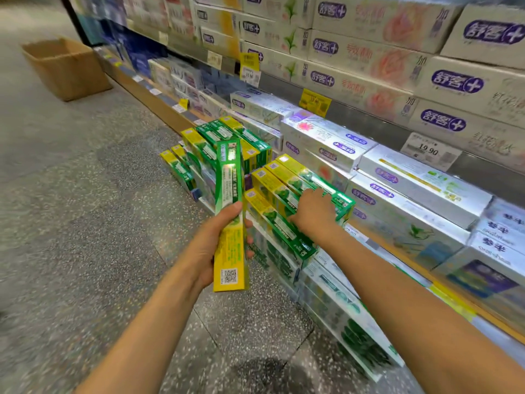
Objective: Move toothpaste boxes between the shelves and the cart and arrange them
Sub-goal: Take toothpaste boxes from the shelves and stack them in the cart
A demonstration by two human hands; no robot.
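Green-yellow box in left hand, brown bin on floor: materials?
Box: looks like glossy printed paperboard; sharp folded edges, bright glare stripe, printed QR code. Bin: probably plain corrugated cardboard; matte brown, open top, straight flat walls. Blur leaves the fluting unconfirmed.

Toothpaste boxes stacked on the shelf, cardboard box far left.

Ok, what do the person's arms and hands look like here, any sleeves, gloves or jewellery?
Both forearms are bare in view, with no sleeves showing. The left hand and right hand wear no gloves. No watch, bracelet or ring shows on either wrist or on the fingers in view.
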